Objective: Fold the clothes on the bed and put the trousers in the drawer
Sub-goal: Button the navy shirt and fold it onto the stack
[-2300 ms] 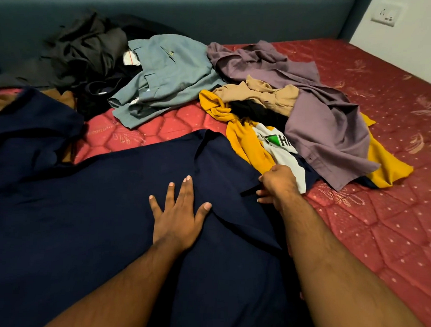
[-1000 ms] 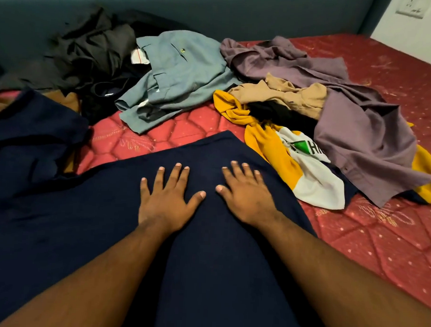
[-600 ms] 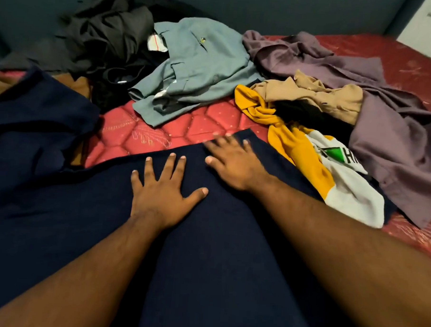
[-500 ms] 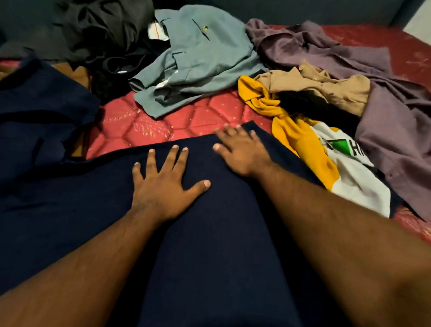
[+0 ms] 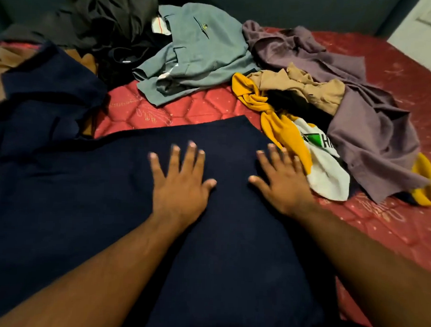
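A large navy garment (image 5: 84,194) lies spread flat over the near part of the red quilted bed (image 5: 392,220). My left hand (image 5: 181,184) presses flat on its middle with fingers spread. My right hand (image 5: 283,181) lies flat on the garment's right edge, fingers straight, next to a yellow and white shirt (image 5: 315,162). Grey-blue trousers (image 5: 197,53) lie crumpled further back. Neither hand grips anything.
A mauve shirt (image 5: 364,115) and a tan garment (image 5: 309,88) are heaped at the right. Dark clothes (image 5: 112,23) pile up at the back left against the teal headboard (image 5: 290,8). A white wall with a socket (image 5: 430,18) is at the far right.
My right hand slid from the garment's far corner back toward me and to the right edge. The left hand stayed pressed in place. Earlier the right hand let go of a fold.
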Tool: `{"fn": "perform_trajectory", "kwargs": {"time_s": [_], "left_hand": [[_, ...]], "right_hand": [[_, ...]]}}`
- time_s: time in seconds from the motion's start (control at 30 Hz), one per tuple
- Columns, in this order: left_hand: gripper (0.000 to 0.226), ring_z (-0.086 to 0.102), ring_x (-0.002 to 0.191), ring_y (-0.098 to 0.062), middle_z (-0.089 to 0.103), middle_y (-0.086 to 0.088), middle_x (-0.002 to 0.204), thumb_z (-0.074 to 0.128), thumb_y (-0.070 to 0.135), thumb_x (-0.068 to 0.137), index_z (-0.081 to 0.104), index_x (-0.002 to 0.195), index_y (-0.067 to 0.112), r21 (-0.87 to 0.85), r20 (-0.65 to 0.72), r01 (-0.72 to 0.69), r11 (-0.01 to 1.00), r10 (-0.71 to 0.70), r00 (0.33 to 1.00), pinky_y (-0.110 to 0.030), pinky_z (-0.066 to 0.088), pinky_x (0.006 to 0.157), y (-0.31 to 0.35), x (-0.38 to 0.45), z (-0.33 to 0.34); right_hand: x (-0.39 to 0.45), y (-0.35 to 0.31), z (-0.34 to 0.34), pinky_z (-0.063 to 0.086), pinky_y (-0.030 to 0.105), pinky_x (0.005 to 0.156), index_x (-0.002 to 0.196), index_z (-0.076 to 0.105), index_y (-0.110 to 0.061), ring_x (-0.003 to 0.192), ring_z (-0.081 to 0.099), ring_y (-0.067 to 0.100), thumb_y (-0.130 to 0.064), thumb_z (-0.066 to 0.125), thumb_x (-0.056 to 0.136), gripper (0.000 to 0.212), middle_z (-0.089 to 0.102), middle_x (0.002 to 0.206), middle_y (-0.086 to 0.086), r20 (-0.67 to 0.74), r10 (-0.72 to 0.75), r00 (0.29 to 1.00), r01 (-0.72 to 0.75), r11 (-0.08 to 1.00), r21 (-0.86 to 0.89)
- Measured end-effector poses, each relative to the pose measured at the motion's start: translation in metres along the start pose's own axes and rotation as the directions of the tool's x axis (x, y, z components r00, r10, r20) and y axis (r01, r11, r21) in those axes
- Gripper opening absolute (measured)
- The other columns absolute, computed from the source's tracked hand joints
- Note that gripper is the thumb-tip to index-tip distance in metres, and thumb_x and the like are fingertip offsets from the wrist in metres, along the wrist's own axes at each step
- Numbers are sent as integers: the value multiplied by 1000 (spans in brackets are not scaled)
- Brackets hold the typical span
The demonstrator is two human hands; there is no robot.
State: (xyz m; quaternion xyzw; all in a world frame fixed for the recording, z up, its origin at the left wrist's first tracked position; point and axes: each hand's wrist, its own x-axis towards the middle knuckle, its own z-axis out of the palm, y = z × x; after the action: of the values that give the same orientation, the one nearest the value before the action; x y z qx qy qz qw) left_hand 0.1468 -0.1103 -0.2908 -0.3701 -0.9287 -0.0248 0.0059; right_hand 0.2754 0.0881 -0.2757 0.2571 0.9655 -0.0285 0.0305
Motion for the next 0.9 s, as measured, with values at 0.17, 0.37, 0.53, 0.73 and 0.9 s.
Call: {"fn": "perform_trajectory", "kwargs": {"time_s": [0.17,0.37,0.53,0.73,0.9], "left_hand": [[87,10,150,-20,9,12,163,2,79,82,9,156,33,-87,107,-39,995,48,993,-54,9,118,-35,-53,8],[82,-5,150,-30,-10,7,164,5,79,87,-4,155,34,-73,148,126,989,-114,982,-68,1,112,-55,-98,1],[88,6,151,-19,6,12,163,4,78,84,9,157,29,-84,181,-73,994,87,980,-58,5,118,-40,-165,9],[91,-16,149,-28,-17,14,161,2,86,79,-13,153,35,-96,245,112,989,-85,966,-70,-5,109,-52,-211,-15],[83,-19,149,-21,-14,15,162,-5,80,81,-11,153,39,-205,211,-158,966,202,957,-68,-13,109,49,-213,-11]], "right_hand": [[-40,24,20,13,48,119,153,9,-40,149,12,22,-91,-1,71,97,8,162,-7,45,-89,995,87,995,52],[-64,-23,-1,3,57,116,152,-4,-43,150,-4,21,-84,18,80,86,-10,162,-8,46,-65,997,63,997,41],[-101,-25,-1,-5,63,114,145,-17,-52,148,-16,20,-90,38,68,102,-23,158,-16,371,-192,909,210,978,-9],[-149,73,-43,38,47,106,148,29,-22,133,40,31,-48,86,63,106,38,148,10,291,310,905,-391,875,285],[-197,75,-34,51,24,60,78,63,-9,67,65,14,-45,91,56,50,69,77,6,680,96,727,-616,529,584]]}}
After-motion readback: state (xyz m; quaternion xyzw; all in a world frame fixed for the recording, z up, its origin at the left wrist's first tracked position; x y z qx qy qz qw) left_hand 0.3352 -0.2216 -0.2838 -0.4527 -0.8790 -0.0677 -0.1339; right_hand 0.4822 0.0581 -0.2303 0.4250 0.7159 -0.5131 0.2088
